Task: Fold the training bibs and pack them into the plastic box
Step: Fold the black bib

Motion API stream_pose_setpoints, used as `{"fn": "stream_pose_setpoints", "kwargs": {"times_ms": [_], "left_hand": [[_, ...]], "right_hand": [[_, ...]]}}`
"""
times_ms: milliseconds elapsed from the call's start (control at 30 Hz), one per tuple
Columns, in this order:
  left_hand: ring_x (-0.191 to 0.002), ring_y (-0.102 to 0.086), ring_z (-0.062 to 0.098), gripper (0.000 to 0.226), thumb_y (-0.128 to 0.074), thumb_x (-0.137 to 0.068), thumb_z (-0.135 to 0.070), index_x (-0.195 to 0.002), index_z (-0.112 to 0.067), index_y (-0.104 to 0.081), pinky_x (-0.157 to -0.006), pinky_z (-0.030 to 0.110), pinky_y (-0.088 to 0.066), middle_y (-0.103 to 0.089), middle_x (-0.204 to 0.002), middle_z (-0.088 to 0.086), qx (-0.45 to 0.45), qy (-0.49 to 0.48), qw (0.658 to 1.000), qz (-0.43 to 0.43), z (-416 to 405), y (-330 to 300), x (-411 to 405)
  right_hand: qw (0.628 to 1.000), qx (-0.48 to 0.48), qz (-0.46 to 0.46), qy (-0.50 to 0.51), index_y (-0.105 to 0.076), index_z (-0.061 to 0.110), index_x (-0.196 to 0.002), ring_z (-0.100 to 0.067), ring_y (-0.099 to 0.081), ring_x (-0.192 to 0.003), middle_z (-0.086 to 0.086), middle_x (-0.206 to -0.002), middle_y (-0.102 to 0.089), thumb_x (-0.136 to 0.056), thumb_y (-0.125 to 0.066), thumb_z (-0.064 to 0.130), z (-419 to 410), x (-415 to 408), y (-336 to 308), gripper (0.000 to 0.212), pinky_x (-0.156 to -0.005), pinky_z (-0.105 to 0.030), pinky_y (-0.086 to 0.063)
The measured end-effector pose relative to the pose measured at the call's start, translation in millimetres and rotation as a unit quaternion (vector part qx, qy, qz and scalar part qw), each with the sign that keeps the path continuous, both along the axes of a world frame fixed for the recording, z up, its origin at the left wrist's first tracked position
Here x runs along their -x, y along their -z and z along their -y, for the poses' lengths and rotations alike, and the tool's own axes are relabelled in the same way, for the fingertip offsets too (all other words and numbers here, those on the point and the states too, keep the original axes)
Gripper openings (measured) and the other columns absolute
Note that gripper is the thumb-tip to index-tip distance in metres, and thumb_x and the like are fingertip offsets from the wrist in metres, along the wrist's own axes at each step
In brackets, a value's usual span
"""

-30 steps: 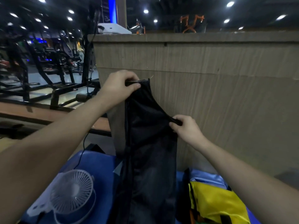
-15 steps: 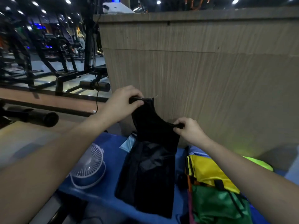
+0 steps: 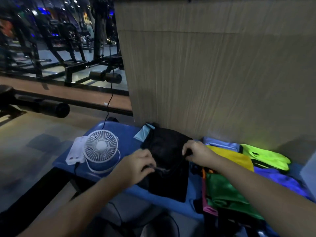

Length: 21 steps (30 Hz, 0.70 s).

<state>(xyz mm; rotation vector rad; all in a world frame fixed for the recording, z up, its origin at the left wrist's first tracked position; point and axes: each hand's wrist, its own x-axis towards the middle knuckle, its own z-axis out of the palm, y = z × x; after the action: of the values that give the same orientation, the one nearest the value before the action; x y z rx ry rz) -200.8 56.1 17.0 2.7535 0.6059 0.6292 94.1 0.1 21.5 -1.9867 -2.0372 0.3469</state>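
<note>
A black bib [image 3: 168, 161] is laid on the blue table [image 3: 124, 132] at the lower middle of the frame, its far end touching the wooden panel [image 3: 213, 74] behind. One edge is pinched by the left hand [image 3: 136, 165], fingers pressed together on the cloth near a strap, and the upper right edge is gripped in the closed right hand [image 3: 196, 153]. The cloth is judged thin, light and limp, likely somewhat slick, so it should crease easily yet slide out of a fold; hold is best taken at the hems or shoulder straps, where the fabric is doubled. To the right a heap of bibs [image 3: 227, 185] in yellow, green, lime and blue is piled, their separate outlines hard to tell apart. A small white fan [image 3: 100, 147] stands just left of the bib. No plastic box can be made out. The near edge of the black bib is lost in shadow, and the fingertips of both hands are partly hidden in the dark cloth. Gym machines [image 3: 51, 40] fill the dim upper left.
</note>
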Motion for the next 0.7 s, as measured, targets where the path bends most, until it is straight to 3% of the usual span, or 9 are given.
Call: {"fn": "stream_pose_setpoints", "kwargs": {"times_ms": [133,300,433,533,600,700], "left_hand": [[-0.092,-0.053,0.001,0.018,-0.058,-0.088,-0.048,-0.097,-0.035,-0.067,-0.072,0.03,-0.053,-0.055,-0.1,-0.016,0.012,-0.001,0.998,-0.063,9,36,6],[-0.102,-0.058,-0.006,0.054,-0.049,-0.079,-0.081,-0.109,-0.041,-0.069,-0.085,0.023,-0.048,-0.059,-0.112,-0.022,0.055,0.001,0.99,-0.131,16,48,9],[-0.08,-0.057,-0.007,0.029,-0.055,-0.092,-0.063,-0.098,-0.038,-0.07,-0.07,0.019,-0.047,-0.062,-0.095,-0.022,0.073,-0.018,0.997,-0.035,-15,26,-5],[-0.075,-0.053,-0.006,0.008,-0.066,-0.093,-0.039,-0.101,-0.037,-0.066,-0.065,0.016,-0.038,-0.06,-0.09,-0.023,0.07,-0.094,0.993,0.025,-58,10,-39],[-0.081,-0.052,-0.001,0.019,-0.067,-0.093,-0.033,-0.112,-0.032,-0.064,-0.072,0.018,-0.038,-0.059,-0.1,-0.023,0.101,-0.129,0.986,0.02,-85,5,-68],[-0.11,-0.05,0.009,0.037,-0.064,-0.096,-0.032,-0.131,-0.025,-0.059,-0.093,0.024,-0.041,-0.06,-0.125,-0.009,0.083,-0.123,0.989,-0.014,-119,4,-110]], "right_hand": [[0.997,0.065,0.046,-0.016,-0.068,0.019,-0.095,-0.017,-0.057,-0.104,0.002,-0.106,-0.055,-0.079,-0.074,0.012,4,0,19,0.019,-0.088,-0.024,-0.044],[0.986,0.136,0.084,-0.038,-0.07,0.026,-0.105,-0.011,-0.056,-0.11,0.007,-0.116,-0.061,-0.082,-0.075,0.036,1,0,22,0.025,-0.1,-0.032,-0.042],[0.999,0.043,0.003,0.032,-0.073,0.025,-0.094,-0.014,-0.066,-0.101,0.009,-0.102,-0.073,-0.086,-0.068,0.025,-18,-15,20,0.009,-0.096,-0.035,-0.048],[0.993,-0.031,-0.046,0.101,-0.072,0.015,-0.107,-0.024,-0.065,-0.109,-0.005,-0.113,-0.07,-0.088,-0.068,0.013,-44,-35,17,0.019,-0.098,-0.032,-0.047],[0.992,-0.028,-0.042,0.112,-0.067,0.007,-0.12,-0.027,-0.061,-0.117,-0.012,-0.123,-0.064,-0.089,-0.067,0.009,-61,-45,15,0.031,-0.099,-0.027,-0.04],[0.992,0.023,-0.027,0.118,-0.055,0.005,-0.135,-0.027,-0.055,-0.126,-0.014,-0.136,-0.057,-0.09,-0.069,0.012,-81,-52,19,0.048,-0.1,-0.022,-0.034]]}}
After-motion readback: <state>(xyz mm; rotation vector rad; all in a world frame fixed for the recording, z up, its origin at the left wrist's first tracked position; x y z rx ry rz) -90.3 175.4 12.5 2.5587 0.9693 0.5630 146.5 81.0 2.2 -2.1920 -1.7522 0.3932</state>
